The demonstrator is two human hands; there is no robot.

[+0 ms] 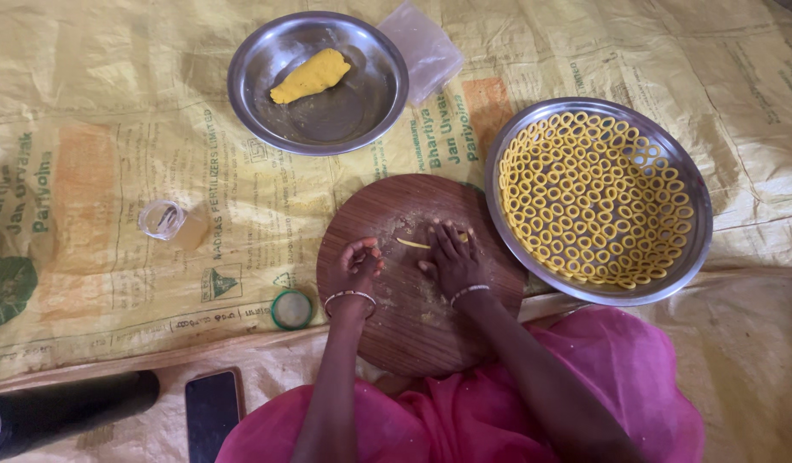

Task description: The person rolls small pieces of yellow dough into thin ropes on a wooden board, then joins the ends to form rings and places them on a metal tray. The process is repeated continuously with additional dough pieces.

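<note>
A round wooden board (pixel 413 326) lies on the floor in front of me. My right hand (pixel 451 257) presses flat on a thin yellow dough strand (pixel 411 244) on the board. My left hand (pixel 355 266) rests curled on the board's left part, and I cannot tell whether it holds dough. A steel plate (pixel 696 231) to the right is filled with several yellow dough rings (pixel 593 197). A second steel plate (pixel 344 120) farther away holds a lump of yellow dough (pixel 310 75).
A yellow printed sack sheet (pixel 96 171) covers the floor. A small glass jar (pixel 166 221) lies on its side at left, with its green lid (pixel 292 309) near the board. A clear plastic bag (pixel 423 47), a dark phone (pixel 212 413) and a black cylinder (pixel 66 410) lie around.
</note>
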